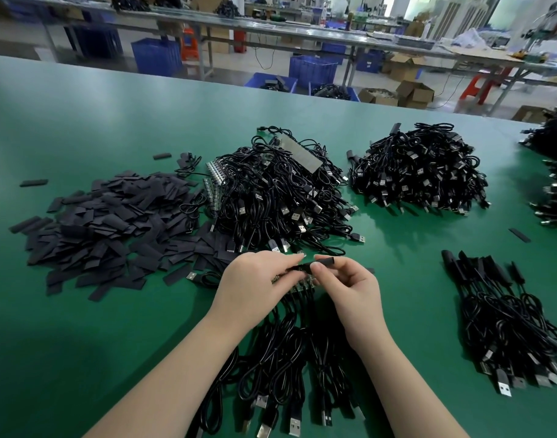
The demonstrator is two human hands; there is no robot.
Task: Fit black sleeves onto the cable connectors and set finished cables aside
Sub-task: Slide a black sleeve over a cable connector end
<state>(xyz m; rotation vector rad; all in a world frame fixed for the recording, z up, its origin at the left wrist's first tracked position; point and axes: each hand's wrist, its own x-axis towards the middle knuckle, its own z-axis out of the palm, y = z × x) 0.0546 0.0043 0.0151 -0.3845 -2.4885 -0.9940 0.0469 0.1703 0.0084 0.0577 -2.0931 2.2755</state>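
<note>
My left hand (255,279) and my right hand (349,289) meet at the centre of the green table (81,121). Between thumb and fingers my right hand pinches a black sleeve (324,262). It is partly slid over a connector end that my left hand grips. That end belongs to a row of black cables (280,368) trailing toward me, their USB plugs near the front edge. A heap of loose black sleeves (106,226) lies to the left. Sleeved cables (504,317) lie in a bundle at the right.
Two big piles of black USB cables (283,191) (419,169) sit beyond my hands. More cable heaps (552,172) lie at the far right edge. A stray sleeve (519,235) lies on the mat. Blue crates (312,69) and benches stand behind the table.
</note>
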